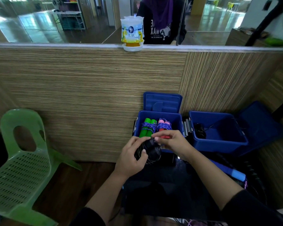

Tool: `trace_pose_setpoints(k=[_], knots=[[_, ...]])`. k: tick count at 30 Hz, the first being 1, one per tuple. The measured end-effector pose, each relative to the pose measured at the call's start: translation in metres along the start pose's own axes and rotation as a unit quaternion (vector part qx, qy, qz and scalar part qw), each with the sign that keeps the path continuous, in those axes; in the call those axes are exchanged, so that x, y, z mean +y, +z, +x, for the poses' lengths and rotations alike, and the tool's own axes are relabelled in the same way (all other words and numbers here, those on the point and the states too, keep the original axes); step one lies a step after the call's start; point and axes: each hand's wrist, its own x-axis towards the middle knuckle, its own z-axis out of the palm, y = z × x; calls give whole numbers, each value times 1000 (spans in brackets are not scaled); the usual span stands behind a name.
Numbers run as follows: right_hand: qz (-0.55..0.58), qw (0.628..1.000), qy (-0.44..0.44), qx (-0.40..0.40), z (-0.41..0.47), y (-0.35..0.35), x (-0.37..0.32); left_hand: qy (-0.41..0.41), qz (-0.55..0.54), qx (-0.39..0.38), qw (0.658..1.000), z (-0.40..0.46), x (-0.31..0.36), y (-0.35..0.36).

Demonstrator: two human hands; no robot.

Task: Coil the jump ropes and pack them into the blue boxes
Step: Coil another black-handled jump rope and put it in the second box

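Note:
Two open blue boxes stand by the wooden wall. The left blue box (178,118) holds a coiled green-handled jump rope (146,128) and a coiled pink-handled jump rope (163,126), both wound in purple cord. The right blue box (219,141) holds a black coiled rope (199,130). In front of the left box, my left hand (131,159) grips a black jump rope bundle (151,150) from the left. My right hand (171,141) pinches the bundle's top.
A green plastic chair (21,160) stands at the left. A blue-handled jump rope (232,172) lies at the right on dark material. An air freshener (132,33) sits on the ledge above, with a person behind the glass.

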Motion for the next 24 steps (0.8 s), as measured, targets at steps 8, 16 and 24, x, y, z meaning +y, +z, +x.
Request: trace_pose_setpoints(k=[8, 16, 24], knots=[[-179, 983, -20, 43, -11, 16, 0, -59, 35, 40, 997, -4, -8, 9], [-135, 991, 21, 11, -19, 36, 22, -130, 35, 45, 990, -3, -15, 20], [-19, 985, 12, 174, -13, 29, 33, -364, -123, 73, 920, 33, 9, 53]])
